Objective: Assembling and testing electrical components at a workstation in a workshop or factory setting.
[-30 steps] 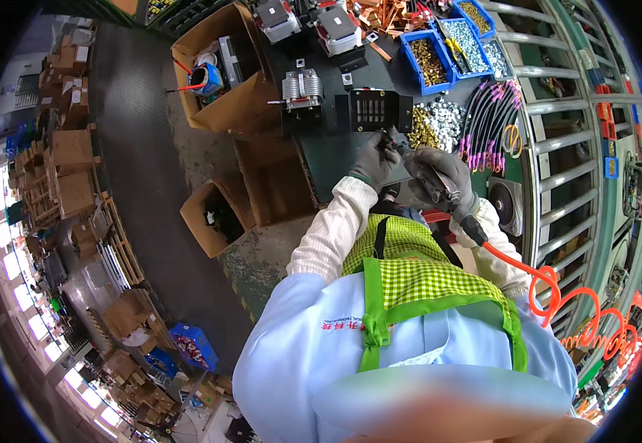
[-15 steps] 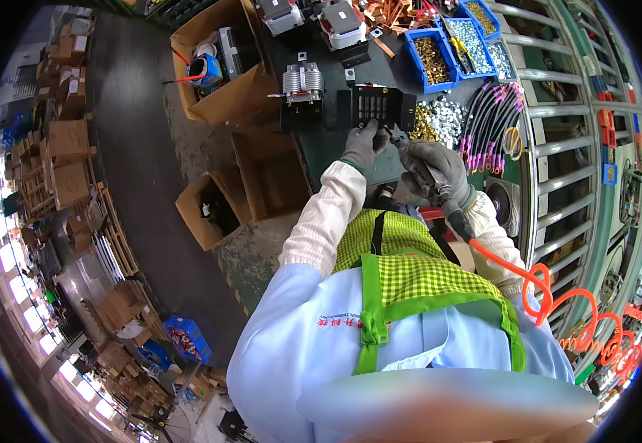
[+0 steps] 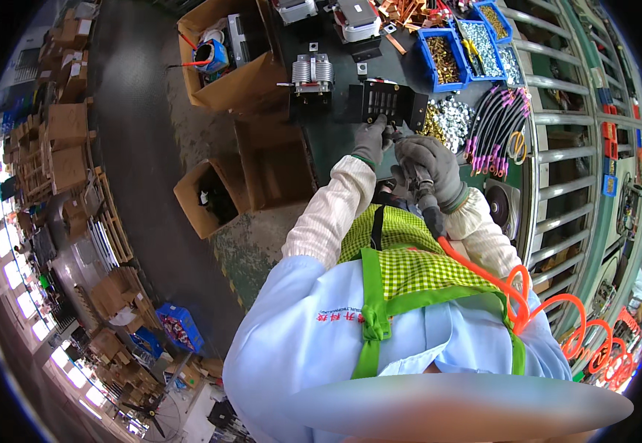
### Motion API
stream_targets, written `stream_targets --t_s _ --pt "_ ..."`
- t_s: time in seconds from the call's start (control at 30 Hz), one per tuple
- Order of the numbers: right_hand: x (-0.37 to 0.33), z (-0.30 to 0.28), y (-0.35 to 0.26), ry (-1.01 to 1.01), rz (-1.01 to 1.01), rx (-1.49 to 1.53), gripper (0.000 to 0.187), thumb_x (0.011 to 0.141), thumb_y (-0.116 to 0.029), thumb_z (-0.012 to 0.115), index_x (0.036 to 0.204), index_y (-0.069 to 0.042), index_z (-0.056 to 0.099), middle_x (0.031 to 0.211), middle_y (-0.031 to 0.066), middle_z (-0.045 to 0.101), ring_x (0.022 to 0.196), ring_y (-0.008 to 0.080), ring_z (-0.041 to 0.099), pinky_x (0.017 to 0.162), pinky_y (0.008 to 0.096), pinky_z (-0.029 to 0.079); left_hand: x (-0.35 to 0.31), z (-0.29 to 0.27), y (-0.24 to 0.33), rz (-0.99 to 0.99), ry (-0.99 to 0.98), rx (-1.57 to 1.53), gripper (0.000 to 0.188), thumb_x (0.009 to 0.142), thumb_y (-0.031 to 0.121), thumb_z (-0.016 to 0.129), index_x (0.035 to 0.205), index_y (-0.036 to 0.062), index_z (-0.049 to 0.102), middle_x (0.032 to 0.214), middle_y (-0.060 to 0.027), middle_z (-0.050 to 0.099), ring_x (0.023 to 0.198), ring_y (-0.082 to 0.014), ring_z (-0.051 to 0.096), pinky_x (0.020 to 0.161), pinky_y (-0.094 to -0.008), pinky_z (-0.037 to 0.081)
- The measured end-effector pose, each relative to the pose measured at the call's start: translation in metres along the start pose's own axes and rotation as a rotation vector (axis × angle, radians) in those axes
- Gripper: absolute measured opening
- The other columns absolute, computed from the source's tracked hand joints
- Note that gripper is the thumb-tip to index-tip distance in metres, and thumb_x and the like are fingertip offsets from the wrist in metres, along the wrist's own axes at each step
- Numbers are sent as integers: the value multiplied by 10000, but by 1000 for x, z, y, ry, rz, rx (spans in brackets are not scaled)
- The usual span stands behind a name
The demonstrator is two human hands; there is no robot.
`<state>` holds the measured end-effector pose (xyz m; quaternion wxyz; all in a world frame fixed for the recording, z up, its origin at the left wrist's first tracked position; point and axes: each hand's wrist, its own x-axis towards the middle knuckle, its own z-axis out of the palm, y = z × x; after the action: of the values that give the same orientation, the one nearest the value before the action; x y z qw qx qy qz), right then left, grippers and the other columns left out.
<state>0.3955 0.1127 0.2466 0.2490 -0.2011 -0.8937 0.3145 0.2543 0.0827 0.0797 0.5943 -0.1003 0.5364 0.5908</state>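
Note:
My left hand [image 3: 371, 140], in a grey glove, is closed at the near edge of a black slotted metal bracket [image 3: 381, 102] on the dark worktop. What its fingertips pinch is too small to make out. Just to the right, my gloved right hand [image 3: 435, 166] is wrapped round an air screwdriver [image 3: 426, 190] with an orange coiled hose [image 3: 514, 292] trailing from its rear. The driver's tip points toward the left fingertips, partly covered by the right fingers. Left of the bracket stands a silver finned part [image 3: 312, 74] on a black base.
Loose brass and silver fasteners [image 3: 450, 122] lie right of the bracket, beside black cables [image 3: 497, 125] with pink ends. Blue bins [image 3: 439, 63] of hardware sit behind them. Cardboard boxes [image 3: 273, 159] stand left of the worktop; a metal roller rack [image 3: 557, 118] runs along the right.
My right hand has drawn slightly left and turned the driver more upright, closer to the left hand. The whole view has shifted a little, with the bracket now slightly further right.

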Motion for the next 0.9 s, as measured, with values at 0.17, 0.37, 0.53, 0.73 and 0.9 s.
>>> stream_targets --t_s 0.17,0.37,0.53,0.73,0.9 --pt "2 -2 -8 1 16 53 413 671 -183 756 1040 -82 602 1030 108 653 931 324 637 777 387 530 3 -10 -3 3 -57 -84 144 905 257 659 873 123 618 716 3 615 599 -117 571 499 -263 422" --pt "-7 -18 -3 41 30 155 472 672 -144 759 1099 -35 591 1016 152 653 895 323 663 777 362 536 -5 2 0 -71 -15 15 189 913 300 646 867 120 618 744 2 625 614 -120 578 521 -266 439" --pt "-57 -52 -16 88 -44 199 440 708 -139 777 1090 -5 603 982 154 668 875 317 675 767 367 538 14 -51 -28 -138 -461 320 266 923 372 625 886 109 628 760 2 636 661 -107 591 550 -253 457" --pt "-117 -61 9 186 286 364 461 727 -147 808 1099 10 587 974 144 665 885 272 672 773 347 521 32 2 -92 797 -141 1437 375 837 193 614 1202 133 554 886 -148 665 758 -338 652 646 -465 518" --pt "-154 -78 17 245 596 718 548 762 36 722 1257 62 489 1030 188 623 851 237 660 733 355 573 57 51 -98 641 87 1773 382 837 144 521 1218 138 552 864 -146 659 832 -356 656 669 -478 525"
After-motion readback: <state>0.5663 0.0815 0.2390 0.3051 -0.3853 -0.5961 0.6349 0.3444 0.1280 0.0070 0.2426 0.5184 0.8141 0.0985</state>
